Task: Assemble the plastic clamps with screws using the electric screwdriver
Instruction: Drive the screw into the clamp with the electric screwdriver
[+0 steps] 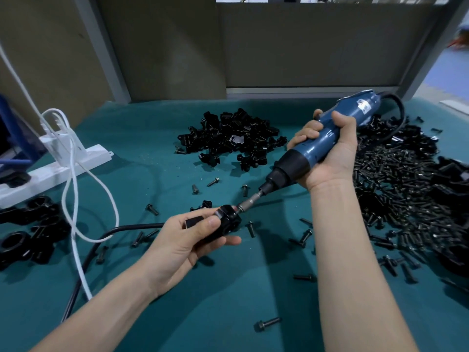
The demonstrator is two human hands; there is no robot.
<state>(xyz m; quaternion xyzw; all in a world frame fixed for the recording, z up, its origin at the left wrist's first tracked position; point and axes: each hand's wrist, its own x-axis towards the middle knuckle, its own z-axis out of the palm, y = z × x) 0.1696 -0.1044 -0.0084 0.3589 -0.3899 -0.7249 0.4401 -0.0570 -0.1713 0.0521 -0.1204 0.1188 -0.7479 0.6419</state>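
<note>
While the left hand [185, 240] pinches the clamp [227, 221] just above the worktop [152, 153] and the right hand [327, 153] grips the electric screwdriver [337, 133], bit [247, 204] against the clamp, screw likely hidden there: angled bit could slip off, cross-threading it.

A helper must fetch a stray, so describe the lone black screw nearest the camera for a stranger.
On the teal cloth table top, a big heap of black metal screws fills the right side. In the near gap between the person's left forearm and right forearm lies the lone black flanged screw. Other strays lie farther back, in loose groups; this one lies alone, closest to the viewer.
</note>
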